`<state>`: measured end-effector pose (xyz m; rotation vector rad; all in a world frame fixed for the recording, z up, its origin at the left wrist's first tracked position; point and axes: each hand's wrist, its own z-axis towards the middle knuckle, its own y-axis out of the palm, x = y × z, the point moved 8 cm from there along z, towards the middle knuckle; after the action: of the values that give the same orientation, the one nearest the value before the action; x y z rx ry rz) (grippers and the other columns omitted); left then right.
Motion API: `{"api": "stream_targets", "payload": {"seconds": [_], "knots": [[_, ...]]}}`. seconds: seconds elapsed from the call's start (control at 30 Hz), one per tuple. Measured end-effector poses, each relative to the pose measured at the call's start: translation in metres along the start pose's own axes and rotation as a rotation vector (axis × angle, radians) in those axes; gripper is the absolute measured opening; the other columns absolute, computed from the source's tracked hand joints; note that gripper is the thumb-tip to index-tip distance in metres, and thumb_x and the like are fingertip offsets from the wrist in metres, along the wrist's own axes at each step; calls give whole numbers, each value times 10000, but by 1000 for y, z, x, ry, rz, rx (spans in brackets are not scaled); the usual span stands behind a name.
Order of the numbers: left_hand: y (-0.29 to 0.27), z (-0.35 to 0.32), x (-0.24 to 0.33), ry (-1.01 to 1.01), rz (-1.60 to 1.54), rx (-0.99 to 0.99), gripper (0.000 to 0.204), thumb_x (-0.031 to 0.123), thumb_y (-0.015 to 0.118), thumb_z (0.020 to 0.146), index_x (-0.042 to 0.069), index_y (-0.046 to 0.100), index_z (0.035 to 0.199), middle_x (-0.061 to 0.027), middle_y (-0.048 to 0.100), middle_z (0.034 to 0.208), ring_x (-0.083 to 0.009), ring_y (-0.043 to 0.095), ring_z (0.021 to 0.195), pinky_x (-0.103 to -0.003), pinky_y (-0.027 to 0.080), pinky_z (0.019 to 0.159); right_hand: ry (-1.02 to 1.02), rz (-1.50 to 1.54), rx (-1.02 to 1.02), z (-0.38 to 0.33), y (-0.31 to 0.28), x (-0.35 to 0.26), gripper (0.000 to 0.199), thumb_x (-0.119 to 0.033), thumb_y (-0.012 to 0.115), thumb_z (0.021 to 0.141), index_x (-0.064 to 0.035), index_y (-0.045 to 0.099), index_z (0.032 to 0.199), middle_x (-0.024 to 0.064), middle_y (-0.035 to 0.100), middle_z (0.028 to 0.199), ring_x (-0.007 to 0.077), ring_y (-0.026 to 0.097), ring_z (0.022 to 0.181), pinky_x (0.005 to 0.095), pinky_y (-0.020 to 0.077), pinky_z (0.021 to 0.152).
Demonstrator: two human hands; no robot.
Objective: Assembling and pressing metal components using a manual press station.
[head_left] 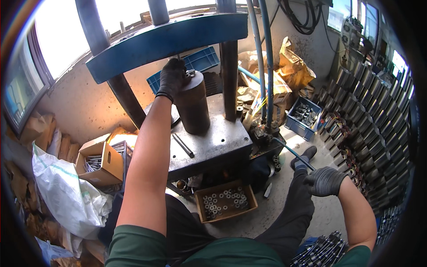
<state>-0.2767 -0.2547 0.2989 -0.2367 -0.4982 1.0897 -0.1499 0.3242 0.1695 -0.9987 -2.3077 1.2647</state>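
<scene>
Under the blue crossbeam (pixel 178 40) of a press, my gloved left hand (pixel 172 78) is at the top of a dark steel cylinder (pixel 193 109), which stands upright on the press table (pixel 227 142). Its fingers are curled beside a small metal part (pixel 190 73) on the cylinder's top; what they grip is mostly hidden. A loose metal pin (pixel 183 145) lies on the table in front of the cylinder. At the right, my gloved right hand (pixel 328 181) is closed round the end of a long blue lever (pixel 291 151) that runs to a pump (pixel 265 139) beside the press.
A box of metal rings (pixel 227 202) sits on the floor under the table. Stacked metal cylinders (pixel 360 111) line the right side. A blue crate of parts (pixel 304 118) stands near the pump. At left are a carton of rods (pixel 102 162) and a white sack (pixel 66 191).
</scene>
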Motion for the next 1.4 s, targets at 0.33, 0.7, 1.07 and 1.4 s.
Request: {"api": "stream_targets", "payload": {"seconds": [0.33, 0.7, 1.07, 1.4], "knots": [[24, -11, 20, -672, -600, -29, 138, 193, 595, 1003, 61, 634, 991, -82, 646, 861, -212, 634, 774, -344, 535, 741, 15, 114, 157, -3, -17, 11, 385, -358, 603, 865, -99, 719, 1126, 206, 725, 983, 391, 691, 957, 480, 538, 887], [17, 0, 5, -371, -76, -159, 153, 190, 596, 958, 74, 644, 1046, -158, 666, 993, -340, 658, 936, -426, 524, 858, 27, 32, 51, -6, 5, 6, 387, -359, 579, 873, -111, 727, 1130, 204, 729, 1002, 384, 697, 956, 479, 538, 890], [10, 5, 36, -119, 357, -243, 286, 282, 714, 864, 68, 663, 1046, -159, 665, 1050, -333, 646, 1009, -435, 522, 923, -4, 31, 76, -7, -7, 7, 373, -342, 581, 873, -105, 725, 1122, 186, 734, 1002, 370, 697, 968, 475, 539, 888], [12, 3, 43, 9, 437, -234, 512, 306, 794, 747, 71, 615, 1166, -166, 635, 1106, -358, 608, 1083, -445, 502, 965, -15, 78, 112, -6, -18, 8, 364, -310, 579, 859, -133, 723, 1143, 208, 718, 986, 393, 687, 960, 488, 538, 879]]}}
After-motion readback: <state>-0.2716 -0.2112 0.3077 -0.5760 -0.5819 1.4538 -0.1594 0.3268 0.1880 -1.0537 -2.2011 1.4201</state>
